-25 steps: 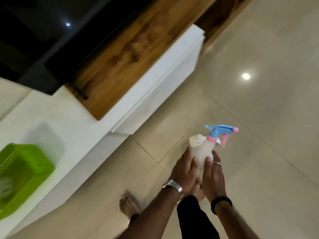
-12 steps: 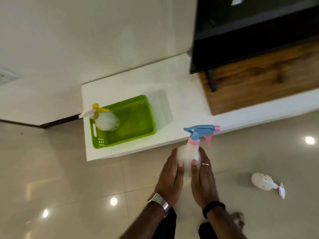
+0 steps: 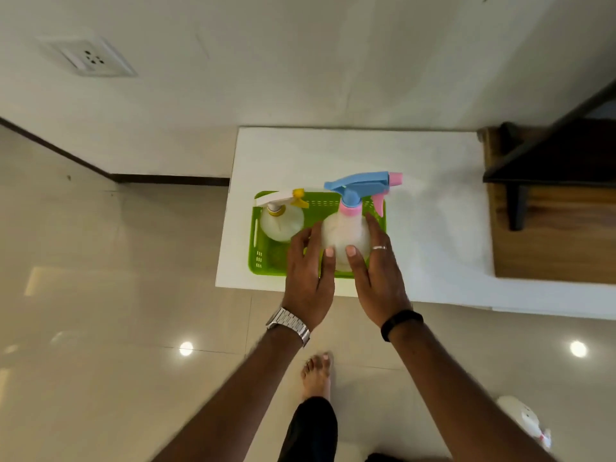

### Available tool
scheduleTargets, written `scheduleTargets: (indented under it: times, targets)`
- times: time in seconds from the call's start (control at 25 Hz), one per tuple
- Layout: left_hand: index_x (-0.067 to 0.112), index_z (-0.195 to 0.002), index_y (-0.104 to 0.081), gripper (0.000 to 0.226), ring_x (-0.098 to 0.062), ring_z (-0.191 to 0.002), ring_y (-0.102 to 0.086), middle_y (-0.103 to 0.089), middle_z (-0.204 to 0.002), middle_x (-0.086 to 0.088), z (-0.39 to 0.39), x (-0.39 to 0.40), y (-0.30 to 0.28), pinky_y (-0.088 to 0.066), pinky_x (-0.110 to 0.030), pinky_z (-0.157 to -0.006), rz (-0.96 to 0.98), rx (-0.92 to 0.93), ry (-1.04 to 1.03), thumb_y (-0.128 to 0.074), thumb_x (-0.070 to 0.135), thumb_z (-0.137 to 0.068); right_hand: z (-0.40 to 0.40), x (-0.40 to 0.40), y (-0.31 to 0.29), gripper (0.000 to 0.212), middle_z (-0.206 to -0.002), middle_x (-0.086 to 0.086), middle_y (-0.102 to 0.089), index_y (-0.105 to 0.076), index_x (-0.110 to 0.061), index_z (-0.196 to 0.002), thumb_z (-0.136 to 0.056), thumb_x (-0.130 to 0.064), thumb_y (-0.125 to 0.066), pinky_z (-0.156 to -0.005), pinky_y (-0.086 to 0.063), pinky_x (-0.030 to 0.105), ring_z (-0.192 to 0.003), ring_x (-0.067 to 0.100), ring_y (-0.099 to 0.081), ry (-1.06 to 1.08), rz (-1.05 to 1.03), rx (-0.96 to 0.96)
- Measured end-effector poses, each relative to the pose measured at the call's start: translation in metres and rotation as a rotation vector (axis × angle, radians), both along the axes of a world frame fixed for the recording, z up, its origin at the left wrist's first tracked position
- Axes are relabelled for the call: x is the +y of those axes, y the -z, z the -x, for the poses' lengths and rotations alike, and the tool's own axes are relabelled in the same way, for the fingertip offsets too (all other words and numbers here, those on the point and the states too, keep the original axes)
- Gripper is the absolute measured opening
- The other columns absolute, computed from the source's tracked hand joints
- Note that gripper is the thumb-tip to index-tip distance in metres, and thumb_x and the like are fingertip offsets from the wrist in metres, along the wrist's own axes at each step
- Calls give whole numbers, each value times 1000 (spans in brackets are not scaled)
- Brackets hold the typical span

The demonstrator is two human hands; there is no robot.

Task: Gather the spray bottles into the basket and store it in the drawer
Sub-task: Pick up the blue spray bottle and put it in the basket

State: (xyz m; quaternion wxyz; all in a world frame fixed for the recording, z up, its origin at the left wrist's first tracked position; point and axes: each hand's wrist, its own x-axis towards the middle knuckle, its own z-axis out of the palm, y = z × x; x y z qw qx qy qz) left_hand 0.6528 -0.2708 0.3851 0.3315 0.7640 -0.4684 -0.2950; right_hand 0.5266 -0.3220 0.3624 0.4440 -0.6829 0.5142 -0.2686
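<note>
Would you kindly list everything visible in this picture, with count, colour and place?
Basket: one, green, on the white shelf.
Spray bottle with yellow trigger: one, translucent white, in the basket's left side.
Spray bottle with blue head: one, translucent white with pink collar, held over the basket's right side.
Third spray bottle: one, white, lying on the floor, lower right.
Shelf: one, white, against the wall.
Wooden panel: one, brown, right.
Wall socket: one, white, upper left.
Left hand: on the blue-headed bottle, steel watch at the wrist.
Right hand: on the same bottle, ring, black band.
Bare foot: one, on the floor.
</note>
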Motion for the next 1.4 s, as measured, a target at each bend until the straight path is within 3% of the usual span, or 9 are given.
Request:
scheduleTargets:
  times: [0.16, 0.4, 0.52, 0.64, 0.76, 0.88, 1.04, 1.24, 1.4]
  targets:
    - [8, -152, -40, 48, -23, -134, -46, -46, -145, -13, -19, -21, 18, -39, -31, -114, -50, 86, -57, -44, 15, -105, -21, -27, 25, 62, -151, 3, -39, -25, -20, -156, -103, -41, -49, -104, -29, 2, -129, -18, -33, -96, 10, 102]
    - [7, -159, -24, 58, -22, -151, -31, -33, -163, -11, -13, -34, 35, -23, -25, -121, -200, 199, -81, -43, 17, -105, -28, -47, 48, 58, -144, 10, -48, -36, -12, -150, -101, -36, -56, -103, -40, 24, -129, 20, -48, -171, -55, 209]
    - [6, -161, -16, 64, -23, -156, -20, -21, -168, -12, -10, -42, 39, -12, -22, -122, -247, 229, -99, -44, 19, -105, -27, -49, 59, 41, -121, 20, -61, -52, -1, -129, -100, -31, -56, -81, -46, 33, -108, 37, -61, -184, -121, 329]
    - [7, -161, -12, 66, -21, -158, -15, -14, -171, -9, -6, -47, 42, -7, -17, -119, -255, 254, -125, -44, 18, -105, -26, -49, 64, 33, -117, 27, -61, -54, 4, -118, -101, -23, -55, -76, -40, 32, -104, 42, -59, -184, -124, 399]
    - [14, -161, -20, 63, -22, -155, -27, -28, -167, -7, -4, -48, 41, -18, -34, -129, -214, 385, -199, -45, 12, -103, -29, -50, 63, 36, -123, 26, -60, -54, 4, -123, -100, -24, -55, -80, -44, 37, -108, 42, -59, -185, -91, 411]
    - [24, -156, -33, 59, -21, -142, -47, -51, -153, -1, -5, -51, 37, -38, -43, -120, -183, 534, -297, -44, 8, -101, -31, -49, 61, 49, -127, 20, -57, -50, -3, -137, -100, -34, -56, -78, -48, 39, -101, 38, -61, -170, -64, 391]
    - [23, -148, -42, 47, -26, -129, -56, -61, -140, -4, -12, -44, 40, -45, -36, -109, -250, 443, -257, -44, 17, -102, -35, -48, 58, 56, -139, 14, -51, -49, -6, -140, -98, -42, -57, -93, -52, 45, -119, 34, -57, -132, -79, 369]
    - [18, -152, -40, 48, -23, -137, -48, -54, -149, -6, -14, -23, 36, -30, -18, -96, -284, 228, -121, -43, 24, -104, -35, -47, 50, 58, -141, 11, -50, -48, -8, -142, -97, -43, -60, -99, -49, 39, -126, 30, -53, -116, -74, 341]
    - [14, -123, -65, 33, -28, -118, -62, -71, -123, -7, -31, -10, 34, -44, -27, -90, -311, -69, 13, -48, 34, -102, -27, -38, 38, 68, -151, 9, -44, -42, -5, -146, -95, -45, -63, -103, -46, 35, -133, 27, -49, -72, -74, 315]
